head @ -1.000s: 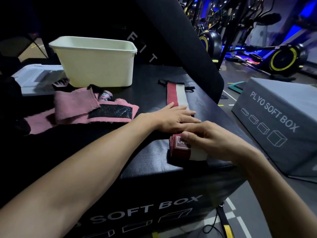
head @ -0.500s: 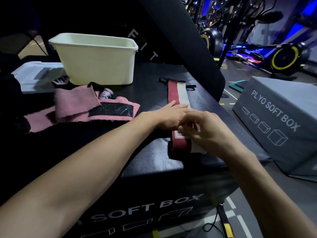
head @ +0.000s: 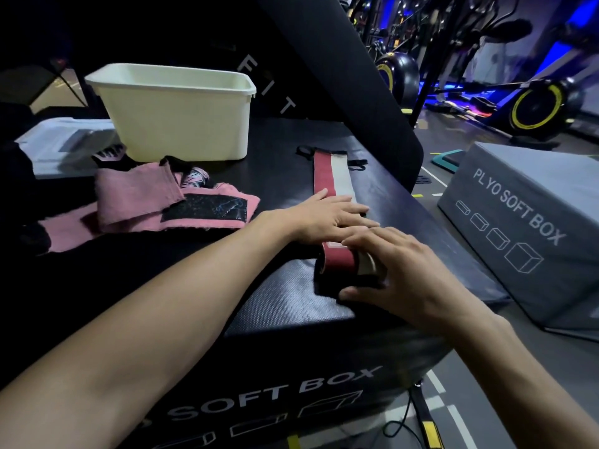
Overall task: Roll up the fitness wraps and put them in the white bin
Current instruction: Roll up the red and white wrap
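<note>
You have two soft boxes: the black one (head: 285, 306) under your work, a grey one (head: 525, 228) right. One white bin (head: 181, 121) sits far left beside a pink wrap pile (head: 136, 205) (count unclear). Your left hand (head: 324, 218) presses flat on the red-and-white wrap (head: 330, 176); your right hand (head: 398, 270) curls around its rolled end.

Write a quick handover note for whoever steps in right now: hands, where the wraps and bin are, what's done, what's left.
Left hand: flat, pressing the unrolled strip of the red and white wrap onto the black soft box.
Right hand: fingers and thumb curled round the rolled end of that wrap, near the box's front edge.
Pink wraps: loose and unrolled, lying in front of the white bin.
Done: the red and white wrap is partly rolled. Whether the bin holds anything cannot be seen.
Left: finish this roll, bin it, then roll and bin the pink wraps.
</note>
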Demonstrator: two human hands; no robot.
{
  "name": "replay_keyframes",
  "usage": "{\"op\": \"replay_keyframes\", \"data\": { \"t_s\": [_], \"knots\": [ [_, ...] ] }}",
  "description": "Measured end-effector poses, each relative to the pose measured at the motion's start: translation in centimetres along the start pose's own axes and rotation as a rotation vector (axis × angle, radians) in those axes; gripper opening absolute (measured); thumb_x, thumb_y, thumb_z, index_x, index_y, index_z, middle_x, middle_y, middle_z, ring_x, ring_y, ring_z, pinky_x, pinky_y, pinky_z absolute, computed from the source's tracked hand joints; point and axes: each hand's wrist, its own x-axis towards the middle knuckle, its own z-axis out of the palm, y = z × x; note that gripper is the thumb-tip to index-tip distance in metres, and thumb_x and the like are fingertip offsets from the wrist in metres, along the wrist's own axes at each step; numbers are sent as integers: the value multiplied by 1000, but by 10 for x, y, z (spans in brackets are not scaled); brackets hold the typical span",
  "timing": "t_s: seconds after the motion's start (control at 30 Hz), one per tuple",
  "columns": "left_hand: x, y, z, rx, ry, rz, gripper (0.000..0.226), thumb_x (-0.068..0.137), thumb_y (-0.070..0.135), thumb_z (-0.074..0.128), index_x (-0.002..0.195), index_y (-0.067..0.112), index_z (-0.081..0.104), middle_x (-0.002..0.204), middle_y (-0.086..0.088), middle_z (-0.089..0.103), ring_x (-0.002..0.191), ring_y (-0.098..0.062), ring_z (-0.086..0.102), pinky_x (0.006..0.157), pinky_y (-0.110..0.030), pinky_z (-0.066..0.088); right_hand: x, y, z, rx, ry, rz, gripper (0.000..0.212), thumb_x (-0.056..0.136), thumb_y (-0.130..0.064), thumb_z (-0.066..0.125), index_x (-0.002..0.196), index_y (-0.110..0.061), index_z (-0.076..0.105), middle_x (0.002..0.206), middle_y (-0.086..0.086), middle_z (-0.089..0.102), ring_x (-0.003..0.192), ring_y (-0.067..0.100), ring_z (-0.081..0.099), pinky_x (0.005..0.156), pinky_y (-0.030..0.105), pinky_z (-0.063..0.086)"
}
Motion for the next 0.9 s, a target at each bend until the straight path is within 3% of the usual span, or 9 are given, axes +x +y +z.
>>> {"op": "replay_keyframes", "data": {
  "t_s": [0.13, 0.3, 0.47, 0.57, 0.63, 0.77, 0.9],
  "knots": [
    [-1, -1, -1, -19, 0, 10, 47, 108, 54, 29, 154, 48, 34, 170, 12, 19, 158, -13, 2, 125, -50, -11, 5, 1, -3, -11, -23, -19, 52, 80, -56, 70, 120, -24, 66, 128, -12, 66, 116, 13, 56, 88, 36, 48],
    [0, -2, 1, -40, 32, 15, 44, 110, 49, 26, 151, 47, 41, 168, 16, 24, 157, -7, 6, 125, -46, -10, -3, -4, -12, 31, -67, -20, 46, 87, -58, 62, 117, -24, 64, 111, -9, 67, 102, 15, 58, 84, 41, 47],
    [4, -6, 4, -154, 138, 47, 27, 109, 40, 41, 128, 38, 59, 147, 13, 53, 143, -4, 38, 125, -53, 4, -8, -9, -11, 35, -94, -20, 44, 91, -64, 52, 112, -26, 59, 98, -9, 62, 91, 18, 56, 83, 43, 45],
    [5, -4, 4, -178, 164, 40, 20, 107, 39, 45, 119, 36, 61, 135, 15, 59, 131, -4, 49, 124, -54, 8, -9, -10, -11, 35, -90, -18, 46, 91, -64, 50, 113, -25, 59, 99, -9, 62, 92, 18, 57, 82, 44, 45],
    [5, -3, 3, -191, 172, 42, 21, 107, 38, 47, 119, 34, 64, 139, 13, 59, 134, -5, 47, 124, -52, 5, -9, -10, -12, 47, -95, -16, 46, 92, -64, 50, 114, -24, 59, 102, -9, 62, 95, 18, 57, 84, 45, 45],
    [2, -5, 3, -169, 220, 13, 26, 105, 44, 51, 124, 41, 68, 156, 12, 47, 154, -14, 23, 125, -50, 3, -10, -10, -10, 102, -92, -16, 48, 92, -63, 52, 120, -24, 61, 116, -11, 58, 108, 18, 53, 91, 46, 45],
    [9, -12, 7, -65, 376, 29, 30, 96, 59, 56, 118, 46, 71, 151, 14, 53, 148, -18, 32, 122, -45, 25, -7, -9, -11, 111, -101, -4, 53, 90, -66, 54, 121, -24, 63, 117, -10, 57, 107, 15, 51, 91, 44, 45]
  ]
}}
